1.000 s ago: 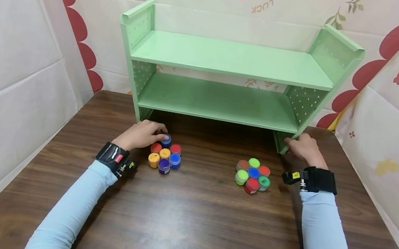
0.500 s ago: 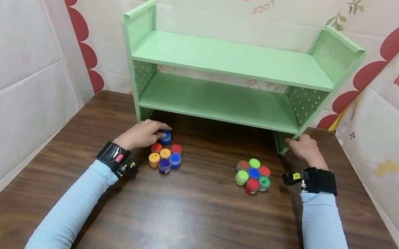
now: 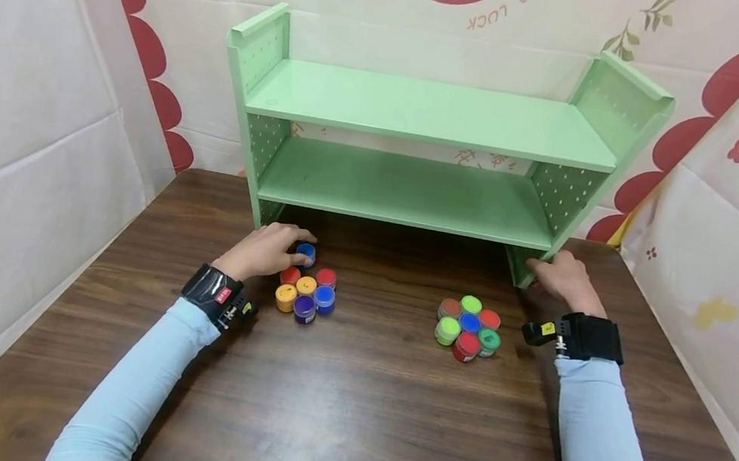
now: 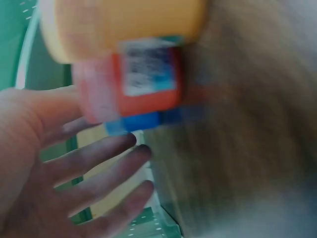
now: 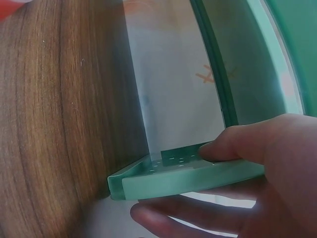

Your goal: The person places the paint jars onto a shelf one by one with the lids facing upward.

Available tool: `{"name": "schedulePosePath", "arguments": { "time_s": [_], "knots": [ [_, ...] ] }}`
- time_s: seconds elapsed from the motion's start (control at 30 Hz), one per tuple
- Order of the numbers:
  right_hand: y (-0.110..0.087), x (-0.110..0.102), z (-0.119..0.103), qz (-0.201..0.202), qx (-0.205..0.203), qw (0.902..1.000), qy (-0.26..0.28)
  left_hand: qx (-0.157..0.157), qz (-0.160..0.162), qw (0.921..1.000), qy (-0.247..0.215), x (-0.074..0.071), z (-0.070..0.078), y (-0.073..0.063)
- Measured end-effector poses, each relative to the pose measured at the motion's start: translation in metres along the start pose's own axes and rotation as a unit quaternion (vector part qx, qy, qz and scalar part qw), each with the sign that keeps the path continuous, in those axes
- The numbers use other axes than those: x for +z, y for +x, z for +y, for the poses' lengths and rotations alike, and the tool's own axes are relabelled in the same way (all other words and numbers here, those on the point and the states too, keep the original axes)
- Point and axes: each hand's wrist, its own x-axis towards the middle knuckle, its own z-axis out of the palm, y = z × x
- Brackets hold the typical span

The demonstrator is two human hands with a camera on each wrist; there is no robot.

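Observation:
My left hand (image 3: 268, 249) pinches a small paint jar with a blue lid (image 3: 306, 254) between thumb and index finger, at the back of the left cluster. Its other fingers spread loosely in the left wrist view, where a red jar (image 4: 143, 79) and a yellow jar (image 4: 124, 25) block much of the grip. The right hand (image 3: 564, 275) holds the lower right side panel (image 5: 193, 181) of the green shelf (image 3: 408, 189), thumb on the inner face and fingers along the outside. The shelf stands on the brown table (image 3: 349, 411), its two boards bare.
Beside the held jar, the left cluster has red, yellow, blue and purple jars, among them a purple one (image 3: 304, 308). A second cluster of several jars, with a blue one (image 3: 469, 322) in its middle, sits front right. A printed cloth (image 3: 431, 47) hangs behind the shelf.
The blue-lidded jar has shifted slightly back and left, apart from its cluster, with my left hand's fingers around it. The right hand keeps its hold on the shelf panel.

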Motion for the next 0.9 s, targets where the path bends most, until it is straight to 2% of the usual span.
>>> {"name": "schedulePosePath", "arguments": {
  "time_s": [0.1,0.27,0.37,0.5,0.9],
  "knots": [
    [-0.0004,0.0010,0.0005,-0.001,0.001,1.0000,0.000,0.004,0.013,0.9998,0.015,0.0023,-0.0010,0.0001],
    [0.0003,0.0009,0.0008,0.002,-0.003,1.0000,0.000,0.014,-0.005,0.9999,-0.007,0.0021,-0.0025,-0.0007],
    [0.0006,0.0007,0.0013,0.004,-0.005,1.0000,-0.001,0.008,-0.010,0.9998,-0.017,0.0011,-0.0026,-0.0004],
    [0.0010,0.0011,0.0014,0.004,-0.006,1.0000,-0.002,0.002,0.001,0.9997,-0.023,0.0017,-0.0030,0.0004],
    [0.0024,0.0016,0.0027,0.005,-0.004,1.0000,-0.001,0.001,0.008,0.9996,-0.028,0.0048,-0.0088,0.0026]
  ]
}}
